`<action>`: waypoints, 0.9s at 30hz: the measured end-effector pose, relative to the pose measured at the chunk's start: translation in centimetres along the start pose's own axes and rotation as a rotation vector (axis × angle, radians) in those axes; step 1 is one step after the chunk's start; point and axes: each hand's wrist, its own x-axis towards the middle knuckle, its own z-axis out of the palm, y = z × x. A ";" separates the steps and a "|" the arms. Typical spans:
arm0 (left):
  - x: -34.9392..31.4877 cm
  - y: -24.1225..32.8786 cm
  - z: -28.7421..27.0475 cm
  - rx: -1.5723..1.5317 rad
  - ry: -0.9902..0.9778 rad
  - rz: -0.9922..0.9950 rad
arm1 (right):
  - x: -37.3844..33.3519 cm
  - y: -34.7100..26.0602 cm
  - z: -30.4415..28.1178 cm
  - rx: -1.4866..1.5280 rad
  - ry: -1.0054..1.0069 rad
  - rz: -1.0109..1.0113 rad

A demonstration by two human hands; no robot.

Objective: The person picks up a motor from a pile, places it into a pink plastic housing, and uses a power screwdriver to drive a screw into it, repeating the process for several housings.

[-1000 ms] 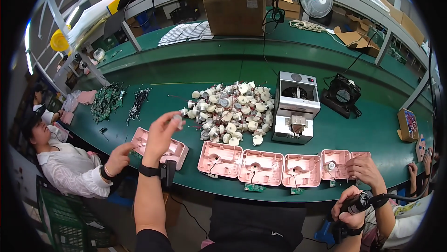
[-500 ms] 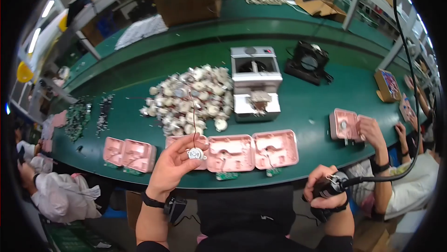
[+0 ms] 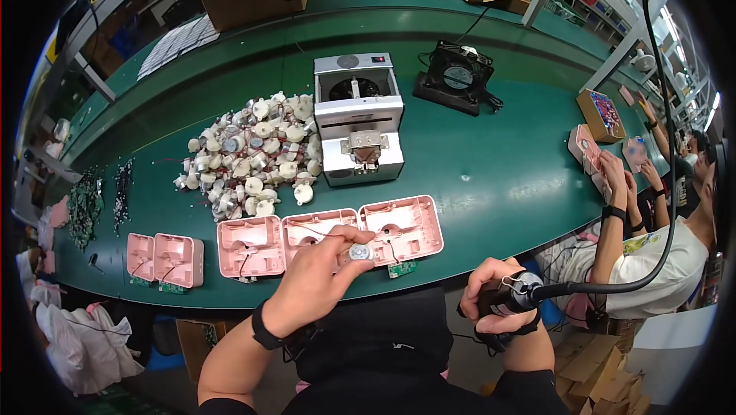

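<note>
My left hand (image 3: 316, 283) pinches a small round silver-and-white motor (image 3: 359, 252) between thumb and fingers. It is held over the pink plastic housings, at the near edge between the middle housing (image 3: 307, 222) and the right housing (image 3: 418, 231). A third pink housing (image 3: 250, 258) sits to their left. A small green circuit board (image 3: 402, 269) lies at the right housing's near side, with a thin wire running inside. My right hand (image 3: 486, 273) is wrapped around a black corded electric screwdriver (image 3: 515, 297), held off the table's near edge.
Behind the housings lies a heap of motors (image 3: 257, 150). Beside it stands a grey-white screw feeder (image 3: 359, 116); a black fan (image 3: 458, 78) is farther right. Two pink housings (image 3: 178, 250) and circuit boards (image 3: 84, 204) are at left. A co-worker's hand (image 3: 613, 177) touches another pink housing (image 3: 584, 147).
My view has swung right. My left hand has carried the motor rightward, from the left housing to near the right one. My right hand still grips the screwdriver. The co-worker's housing sits closer to the parts box.
</note>
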 end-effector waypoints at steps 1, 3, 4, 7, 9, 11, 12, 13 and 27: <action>0.3 0.1 0.6 0.001 -0.001 0.002 | 0.1 0.1 0.1 0.005 0.005 -0.030; 1.3 -0.2 2.0 0.060 0.122 0.138 | 0.2 0.1 0.1 -0.013 -0.001 -0.043; 1.7 -0.3 2.4 0.090 0.183 0.207 | 0.2 0.0 0.0 -0.030 -0.007 -0.055; 2.7 -0.4 3.4 0.251 0.224 0.226 | 0.2 -0.3 -0.5 -0.060 -0.013 -0.072; 3.1 -0.3 3.9 0.334 0.242 0.236 | 0.1 -0.5 -0.8 -0.083 -0.020 -0.079; 3.5 -0.3 4.3 0.399 0.272 0.284 | 0.0 -0.4 -1.0 -0.077 -0.009 -0.082; 3.7 -0.3 4.5 0.431 0.287 0.308 | 0.0 -0.4 -1.1 -0.073 -0.003 -0.083; 3.8 -0.2 4.6 0.432 0.283 0.309 | -0.1 -0.3 -1.2 -0.070 0.003 -0.084; 4.6 -1.6 4.9 0.512 0.315 0.337 | 2.0 -2.1 0.2 0.194 0.243 -0.178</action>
